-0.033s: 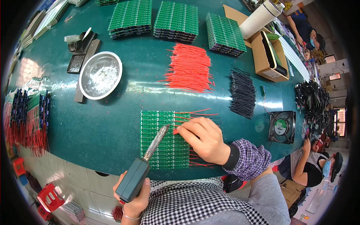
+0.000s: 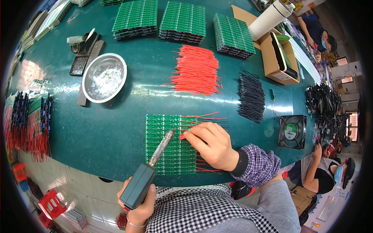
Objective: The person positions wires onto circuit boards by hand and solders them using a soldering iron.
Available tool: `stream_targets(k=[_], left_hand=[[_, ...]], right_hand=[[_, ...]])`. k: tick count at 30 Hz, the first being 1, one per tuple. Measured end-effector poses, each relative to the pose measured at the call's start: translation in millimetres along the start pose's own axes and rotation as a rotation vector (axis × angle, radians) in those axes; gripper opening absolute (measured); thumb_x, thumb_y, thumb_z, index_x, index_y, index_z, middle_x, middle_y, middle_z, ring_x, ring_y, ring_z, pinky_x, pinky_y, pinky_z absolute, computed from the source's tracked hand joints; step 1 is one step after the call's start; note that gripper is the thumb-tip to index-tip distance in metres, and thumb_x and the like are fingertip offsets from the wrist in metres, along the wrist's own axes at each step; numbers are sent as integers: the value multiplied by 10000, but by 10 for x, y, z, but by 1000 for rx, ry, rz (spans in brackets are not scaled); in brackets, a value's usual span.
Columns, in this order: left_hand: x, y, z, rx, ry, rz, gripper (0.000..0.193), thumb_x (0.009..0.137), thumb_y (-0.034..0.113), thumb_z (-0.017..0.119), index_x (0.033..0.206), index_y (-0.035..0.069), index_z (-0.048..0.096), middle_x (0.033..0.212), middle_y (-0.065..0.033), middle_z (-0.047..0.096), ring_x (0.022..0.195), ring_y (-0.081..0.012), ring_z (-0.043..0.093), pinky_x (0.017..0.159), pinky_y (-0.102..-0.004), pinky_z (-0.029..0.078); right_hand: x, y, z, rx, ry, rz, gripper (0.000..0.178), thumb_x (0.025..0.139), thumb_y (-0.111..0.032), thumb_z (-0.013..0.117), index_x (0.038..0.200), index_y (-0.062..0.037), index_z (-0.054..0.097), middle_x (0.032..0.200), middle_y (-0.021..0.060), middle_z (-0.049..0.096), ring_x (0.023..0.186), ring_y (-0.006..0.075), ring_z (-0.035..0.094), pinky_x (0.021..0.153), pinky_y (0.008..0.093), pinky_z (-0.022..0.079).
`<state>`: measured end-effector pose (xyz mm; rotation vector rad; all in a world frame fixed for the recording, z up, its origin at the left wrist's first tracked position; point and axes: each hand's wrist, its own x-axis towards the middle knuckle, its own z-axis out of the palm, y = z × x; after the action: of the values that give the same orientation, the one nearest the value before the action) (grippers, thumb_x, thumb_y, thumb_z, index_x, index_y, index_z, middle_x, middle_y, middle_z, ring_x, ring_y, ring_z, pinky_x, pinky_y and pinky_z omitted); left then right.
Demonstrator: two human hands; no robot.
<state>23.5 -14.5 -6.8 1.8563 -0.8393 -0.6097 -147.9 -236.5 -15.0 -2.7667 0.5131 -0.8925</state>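
My left hand (image 2: 140, 202) grips the dark green handle of a soldering iron (image 2: 140, 182). The iron slants up and right, its tip at a green circuit board panel (image 2: 155, 145) near the table's front edge. My right hand (image 2: 211, 143) is closed in a pinch over the panel's right part, with a red wire (image 2: 182, 136) at its fingertips, close to the iron's tip. Red and black wires (image 2: 210, 115) stick out from the panel's right edge, above and below my hand. How the pinched wire meets the board is too small to tell.
Beyond the panel lie a pile of red wires (image 2: 196, 72) and a pile of black wires (image 2: 250, 96). Stacked boards (image 2: 182, 19) stand at the back. A metal bowl (image 2: 104, 79) is left, a fan (image 2: 292, 132) right, and wired boards (image 2: 29, 120) sit far left. People (image 2: 316, 167) work at right.
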Motion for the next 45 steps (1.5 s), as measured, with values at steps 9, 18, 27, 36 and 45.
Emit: stream_targets(k=[9, 18, 27, 36, 45], left_hand=[[27, 63, -10, 35, -26, 31, 230, 697, -18, 781, 914, -51, 708, 845, -150, 678, 666, -234, 648, 611, -326, 518], [6, 61, -26, 18, -70, -21, 212, 701, -19, 771, 900, -56, 708, 833, -151, 681, 659, -235, 655, 598, -325, 516], [31, 76, -25, 73, -107, 38, 217, 696, -14, 769, 901, -55, 709, 822, -151, 678, 646, -239, 659, 583, -326, 513], [-84, -68, -38, 54, -47, 0, 204, 696, -7, 768, 886, -43, 704, 785, -150, 650, 624, -272, 632, 596, -344, 512], [-67, 2, -35, 20, -23, -11, 215, 708, -3, 781, 906, -42, 708, 810, -132, 669, 643, -226, 636, 585, -320, 506]], right_hand=[[-70, -15, 11, 2, -32, 13, 307, 718, -56, 716, 1015, 17, 727, 940, 93, 682, 768, 214, 653, 631, 314, 519], [-60, -19, -1, -12, -54, 0, 301, 723, -58, 719, 1015, 14, 725, 943, 87, 679, 761, 200, 650, 615, 305, 506], [-64, -23, 6, -15, -50, 0, 297, 726, -58, 719, 1014, 14, 722, 942, 86, 682, 754, 195, 648, 611, 301, 502], [-64, -27, 8, -30, -51, 5, 282, 731, -56, 719, 1003, 17, 726, 932, 79, 684, 749, 187, 647, 604, 299, 501], [-57, -43, 15, -40, -47, 11, 294, 705, -48, 716, 990, 19, 729, 926, 79, 684, 755, 198, 652, 613, 303, 512]])
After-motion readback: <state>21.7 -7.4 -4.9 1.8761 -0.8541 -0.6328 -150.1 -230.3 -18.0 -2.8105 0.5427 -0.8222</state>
